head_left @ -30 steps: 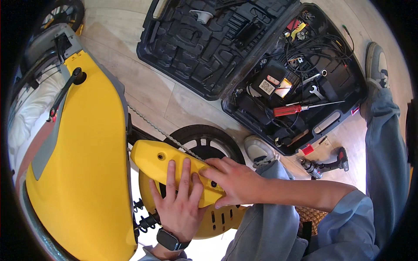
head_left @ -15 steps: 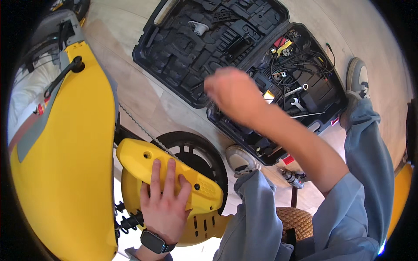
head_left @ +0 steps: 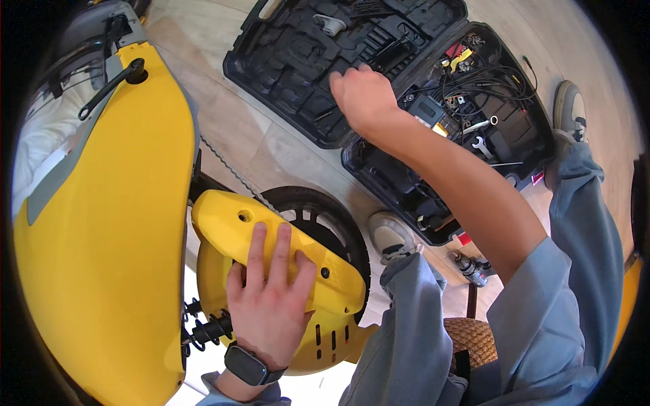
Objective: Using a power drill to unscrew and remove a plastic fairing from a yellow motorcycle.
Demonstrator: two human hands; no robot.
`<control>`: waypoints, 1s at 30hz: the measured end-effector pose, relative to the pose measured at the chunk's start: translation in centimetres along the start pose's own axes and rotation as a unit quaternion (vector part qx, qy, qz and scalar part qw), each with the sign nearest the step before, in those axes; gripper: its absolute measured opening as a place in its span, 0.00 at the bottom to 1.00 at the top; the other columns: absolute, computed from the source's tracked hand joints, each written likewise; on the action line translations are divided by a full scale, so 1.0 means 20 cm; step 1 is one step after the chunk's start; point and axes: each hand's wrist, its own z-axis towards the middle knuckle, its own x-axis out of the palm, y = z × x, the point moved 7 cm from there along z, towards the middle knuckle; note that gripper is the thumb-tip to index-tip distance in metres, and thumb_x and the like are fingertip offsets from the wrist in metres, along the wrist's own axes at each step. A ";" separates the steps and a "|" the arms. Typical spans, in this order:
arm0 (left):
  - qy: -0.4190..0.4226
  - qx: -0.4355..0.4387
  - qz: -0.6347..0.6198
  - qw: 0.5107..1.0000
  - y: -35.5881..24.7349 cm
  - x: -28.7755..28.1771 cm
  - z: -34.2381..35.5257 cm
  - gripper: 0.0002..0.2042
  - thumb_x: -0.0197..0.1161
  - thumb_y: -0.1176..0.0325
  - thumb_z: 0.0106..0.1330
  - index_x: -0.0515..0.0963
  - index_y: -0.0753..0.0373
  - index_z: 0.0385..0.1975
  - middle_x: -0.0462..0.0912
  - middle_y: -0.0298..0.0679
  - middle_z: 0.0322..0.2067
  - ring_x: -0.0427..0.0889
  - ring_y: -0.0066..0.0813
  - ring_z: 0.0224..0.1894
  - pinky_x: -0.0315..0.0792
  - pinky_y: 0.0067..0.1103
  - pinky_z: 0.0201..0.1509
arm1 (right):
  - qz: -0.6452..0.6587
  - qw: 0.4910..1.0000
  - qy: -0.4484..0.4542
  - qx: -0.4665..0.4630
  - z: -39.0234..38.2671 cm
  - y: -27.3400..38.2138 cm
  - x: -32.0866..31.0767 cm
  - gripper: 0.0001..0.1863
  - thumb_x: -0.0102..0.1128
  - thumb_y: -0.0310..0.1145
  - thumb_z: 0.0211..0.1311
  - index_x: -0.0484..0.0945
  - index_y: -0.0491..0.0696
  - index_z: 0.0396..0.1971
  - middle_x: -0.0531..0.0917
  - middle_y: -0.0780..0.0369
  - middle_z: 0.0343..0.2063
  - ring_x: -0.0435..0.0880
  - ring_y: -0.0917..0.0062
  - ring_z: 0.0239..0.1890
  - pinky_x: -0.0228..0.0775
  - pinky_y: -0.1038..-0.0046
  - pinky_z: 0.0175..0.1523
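My left hand, wearing a black watch, lies on the yellow plastic cover beside the wheel, fingers spread over its surface. One hole at the cover's upper end looks unfilled, while a black fastener sits further down. My right hand is above the open black tool case, over its lid half. Its fingers are curled under, and their tips are hidden, so I cannot see what they hold, if anything. Wrenches and black cables lie in the case's other half.
A large yellow body panel fills the left side. Behind the cover is a black-tyred wheel; a coil-spring shock absorber is near my left wrist. A power drill is on the floor between my legs, by a woven seat.
My right hand, blurred before, is now sharper and slightly further over the case lid. The whole view has shifted, with things appearing further right and up. My left hand stays on the cover.
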 end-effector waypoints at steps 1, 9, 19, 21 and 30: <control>-0.004 0.005 0.000 1.000 0.00 0.00 0.00 0.37 0.80 0.58 0.30 0.74 0.54 0.47 0.65 0.41 0.65 0.57 0.48 0.70 0.64 0.42 0.56 | 0.114 0.990 -0.084 -0.001 -0.05 0.05 -0.06 0.10 0.58 0.28 0.55 0.85 0.50 0.36 0.83 0.57 0.36 0.82 0.62 0.43 0.75 0.65 0.48; -0.002 0.013 0.005 1.000 0.01 0.00 -0.01 0.38 0.80 0.58 0.29 0.74 0.55 0.48 0.65 0.41 0.64 0.57 0.47 0.69 0.64 0.42 0.55 | 0.757 0.646 -0.005 -0.098 -0.35 0.56 -0.24 0.07 0.59 0.26 0.59 0.82 0.44 0.37 0.84 0.58 0.31 0.82 0.75 0.34 0.74 0.76 0.43; -0.009 0.018 -0.031 0.999 0.01 0.00 -0.01 0.26 0.72 0.65 0.44 0.74 0.56 0.47 0.68 0.44 0.61 0.58 0.47 0.69 0.63 0.38 0.52 | 0.650 0.738 -0.021 -0.181 -0.43 0.57 -0.29 0.09 0.61 0.25 0.55 0.79 0.44 0.37 0.84 0.57 0.31 0.85 0.67 0.35 0.76 0.71 0.40; -0.009 0.020 -0.033 0.999 0.01 0.00 -0.01 0.26 0.72 0.65 0.44 0.74 0.56 0.47 0.68 0.44 0.61 0.58 0.47 0.69 0.63 0.38 0.52 | 0.635 0.734 -0.090 -0.223 -0.45 0.58 -0.30 0.09 0.61 0.25 0.54 0.79 0.45 0.36 0.83 0.57 0.31 0.83 0.62 0.35 0.75 0.68 0.41; -0.002 0.019 -0.008 1.000 0.00 0.01 -0.01 0.40 0.79 0.58 0.31 0.74 0.54 0.52 0.69 0.41 0.59 0.58 0.47 0.68 0.64 0.41 0.55 | 0.558 0.789 -0.117 -0.228 -0.46 0.60 -0.28 0.09 0.61 0.28 0.53 0.80 0.46 0.35 0.80 0.58 0.30 0.80 0.61 0.36 0.73 0.64 0.42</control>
